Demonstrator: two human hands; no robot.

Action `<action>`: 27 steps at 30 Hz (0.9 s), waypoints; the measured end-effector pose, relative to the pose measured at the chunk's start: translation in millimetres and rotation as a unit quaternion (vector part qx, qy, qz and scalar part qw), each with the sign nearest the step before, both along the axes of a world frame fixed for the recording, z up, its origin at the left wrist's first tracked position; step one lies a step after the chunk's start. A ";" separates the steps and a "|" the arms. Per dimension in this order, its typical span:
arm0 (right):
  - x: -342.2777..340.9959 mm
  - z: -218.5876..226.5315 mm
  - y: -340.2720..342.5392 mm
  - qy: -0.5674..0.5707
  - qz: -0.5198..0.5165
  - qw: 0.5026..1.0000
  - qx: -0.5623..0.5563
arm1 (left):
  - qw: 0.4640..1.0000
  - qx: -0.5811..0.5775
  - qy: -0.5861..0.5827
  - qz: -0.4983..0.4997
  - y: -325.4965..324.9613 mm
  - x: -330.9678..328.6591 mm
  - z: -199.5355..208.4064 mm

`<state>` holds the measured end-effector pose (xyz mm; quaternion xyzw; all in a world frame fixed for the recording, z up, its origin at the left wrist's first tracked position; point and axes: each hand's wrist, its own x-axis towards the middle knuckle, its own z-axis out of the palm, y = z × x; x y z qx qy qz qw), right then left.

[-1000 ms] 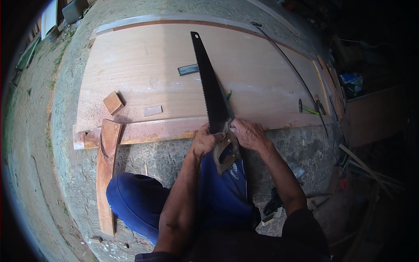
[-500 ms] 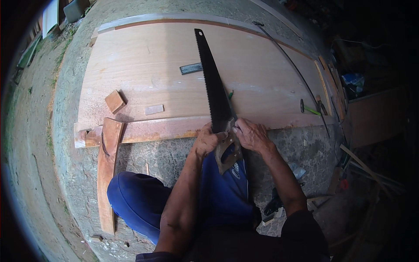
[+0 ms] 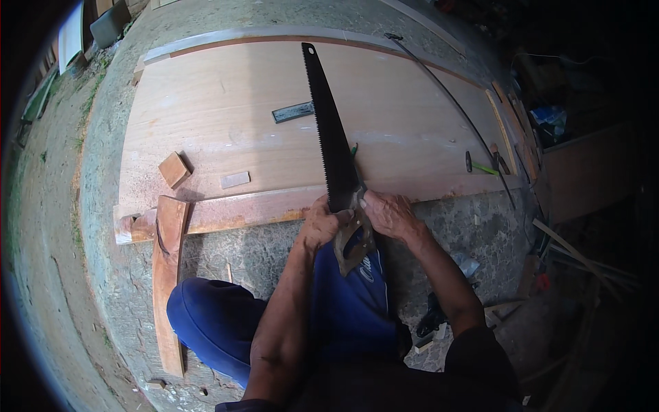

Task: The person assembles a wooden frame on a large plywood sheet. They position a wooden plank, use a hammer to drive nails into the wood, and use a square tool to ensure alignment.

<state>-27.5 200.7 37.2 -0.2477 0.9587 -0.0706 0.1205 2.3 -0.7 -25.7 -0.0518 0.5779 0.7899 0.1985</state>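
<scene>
Saw (image 3: pixel 334 151) tip nearer far brown strip (image 3: pixel 254 39)

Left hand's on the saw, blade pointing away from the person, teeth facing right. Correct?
The teeth are wrong: the head view shows them facing left. The left hand is on the saw, blade pointing away from the person.

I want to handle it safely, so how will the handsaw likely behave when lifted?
The handsaw may flex sideways, its blade being long and flat. It probably weighs most near the broad handle, and its toothed edge could snag.
</scene>
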 end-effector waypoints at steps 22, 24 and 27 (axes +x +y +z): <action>16.9 -11.6 5.7 0.088 0.003 0.996 -0.012 | 0.998 0.016 0.046 -0.030 5.1 1.6 15.0; 19.6 -11.2 8.5 0.095 0.027 0.995 0.006 | 0.999 0.002 0.046 -0.019 10.2 1.6 18.0; 14.2 -12.4 9.8 0.077 0.037 0.996 -0.017 | 0.996 0.077 0.020 -0.034 6.6 4.8 4.0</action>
